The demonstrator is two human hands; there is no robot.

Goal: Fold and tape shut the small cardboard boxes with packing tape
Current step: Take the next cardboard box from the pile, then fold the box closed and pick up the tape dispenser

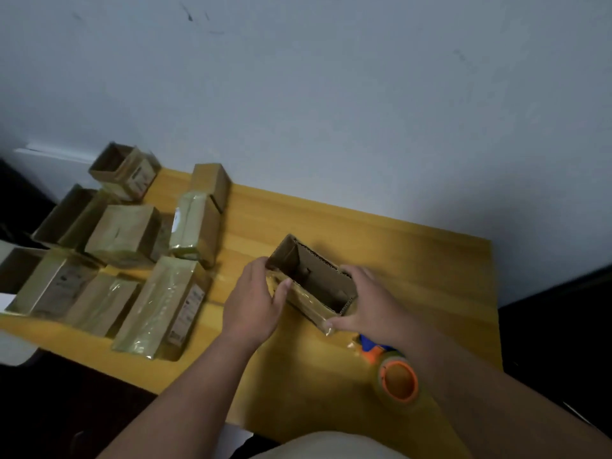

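A small cardboard box [318, 279] lies on its side on the yellow table [414, 260], its open mouth facing up toward me, glossy tape along its near side. My left hand [251, 299] grips the box's left end, thumb on the taped side. My right hand [364, 299] holds the right end, fingers over the top edge and thumb on the lower corner. A tape dispenser [397, 379] with an orange core and a blue part lies on the table just under my right forearm.
Several taped and open cardboard boxes [132, 260] crowd the table's left half, some hanging past the left edge. A pale wall rises behind the table. Dark floor lies left and right. The table's right edge [496, 309] is close to my right arm.
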